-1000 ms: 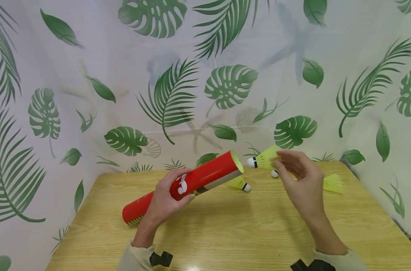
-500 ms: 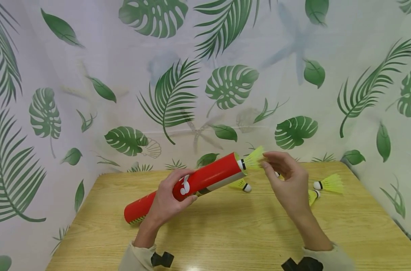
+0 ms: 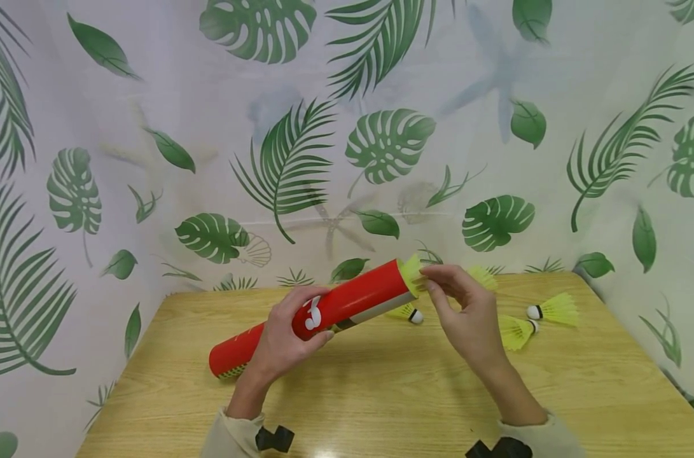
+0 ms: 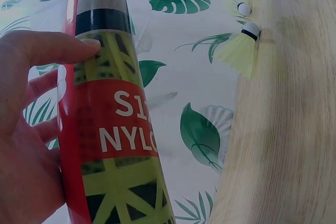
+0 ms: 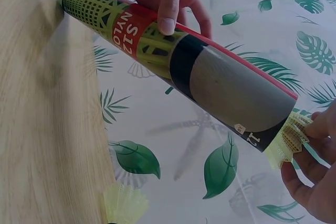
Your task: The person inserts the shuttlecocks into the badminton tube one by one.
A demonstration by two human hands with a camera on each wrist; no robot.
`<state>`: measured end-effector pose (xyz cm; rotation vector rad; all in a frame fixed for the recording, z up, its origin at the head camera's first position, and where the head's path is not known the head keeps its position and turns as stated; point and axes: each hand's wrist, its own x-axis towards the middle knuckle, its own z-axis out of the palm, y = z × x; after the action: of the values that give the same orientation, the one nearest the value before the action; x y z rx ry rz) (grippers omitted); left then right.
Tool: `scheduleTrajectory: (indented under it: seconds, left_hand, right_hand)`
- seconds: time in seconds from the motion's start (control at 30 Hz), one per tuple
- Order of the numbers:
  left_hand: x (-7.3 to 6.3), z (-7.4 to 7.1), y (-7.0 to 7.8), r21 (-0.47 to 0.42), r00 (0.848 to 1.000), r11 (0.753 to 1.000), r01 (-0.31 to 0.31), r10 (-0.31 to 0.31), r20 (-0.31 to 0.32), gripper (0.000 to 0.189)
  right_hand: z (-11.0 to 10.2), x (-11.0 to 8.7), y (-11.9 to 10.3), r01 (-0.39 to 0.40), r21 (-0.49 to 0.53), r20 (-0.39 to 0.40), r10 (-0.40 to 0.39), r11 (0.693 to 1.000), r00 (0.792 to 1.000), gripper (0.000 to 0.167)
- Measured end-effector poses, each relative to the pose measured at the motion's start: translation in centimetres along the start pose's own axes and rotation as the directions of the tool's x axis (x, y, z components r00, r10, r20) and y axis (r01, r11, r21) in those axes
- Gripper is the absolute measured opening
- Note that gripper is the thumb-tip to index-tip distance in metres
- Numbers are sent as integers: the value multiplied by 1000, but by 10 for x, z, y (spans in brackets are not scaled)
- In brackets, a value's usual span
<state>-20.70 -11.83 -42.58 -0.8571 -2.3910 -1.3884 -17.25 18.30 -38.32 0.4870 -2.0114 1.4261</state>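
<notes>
My left hand (image 3: pixel 284 331) grips a red shuttlecock tube (image 3: pixel 358 296) round its middle. The tube tilts, its mouth raised to the right and its far end low at the left near the tabletop. My right hand (image 3: pixel 469 315) pinches the skirt rim of a yellow shuttlecock (image 3: pixel 411 273) at that mouth. Its cork is hidden inside the tube, and only the skirt sticks out. In the right wrist view the skirt (image 5: pixel 287 141) shows between the tube's rim and my fingers. The left wrist view has my thumb lying across the tube's printed side (image 4: pixel 128 114).
Several loose yellow shuttlecocks lie on the wooden table (image 3: pixel 369 394): one shuttlecock (image 3: pixel 404 312) behind the tube's mouth, another (image 3: pixel 515 332) beside my right wrist, one (image 3: pixel 558 310) farther right, and one (image 3: pixel 484 277) partly hidden at the back. A leaf-patterned cloth (image 3: pixel 335 191) hangs behind.
My right hand has moved left and brought the shuttlecock, cork first, from outside the tube into its mouth. The left hand and tube have barely shifted.
</notes>
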Motion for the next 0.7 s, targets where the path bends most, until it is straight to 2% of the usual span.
scheduleTrajectory:
  seconds: [0.4, 0.7]
  left_hand:
    - [0, 2, -1, 8, 1000, 1000, 5, -5, 3, 66]
    - [1, 3, 0, 4, 1000, 1000, 5, -5, 5, 67]
  right_hand:
    - [5, -1, -4, 4, -9, 63, -4, 1000, 998, 23]
    - [8, -1, 0, -15, 68, 109, 7, 998, 994, 22]
